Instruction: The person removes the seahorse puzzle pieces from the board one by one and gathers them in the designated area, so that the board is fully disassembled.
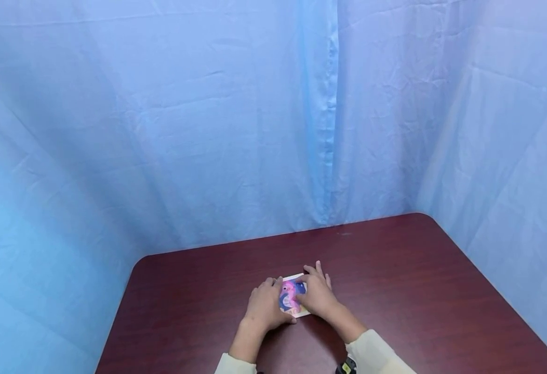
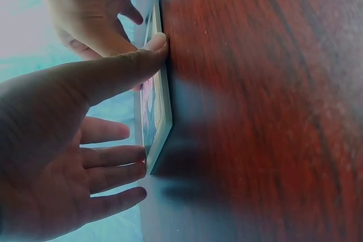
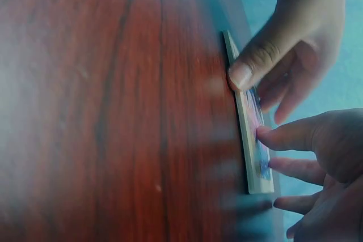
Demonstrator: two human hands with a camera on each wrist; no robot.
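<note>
A small flat board with a pink and blue picture [image 1: 293, 297] lies on the dark red table [image 1: 418, 291]. Both hands are on it. My left hand [image 1: 265, 306] covers its left side; in the left wrist view the left hand [image 2: 108, 75] has its thumb against the edge of the board [image 2: 160, 111] and its fingers straight beside the picture face. My right hand [image 1: 318, 293] covers the right side. In the right wrist view the right hand [image 3: 323, 157] has its fingertips on the face of the board [image 3: 253, 140], opposite the left hand [image 3: 295, 38].
A creased blue curtain [image 1: 208, 130] hangs close behind and round both sides of the table. The table's rounded far corners show. Bare wood [image 3: 113, 111] stretches around the board on all sides. A dark watch or band [image 1: 345, 366] sits on the right wrist.
</note>
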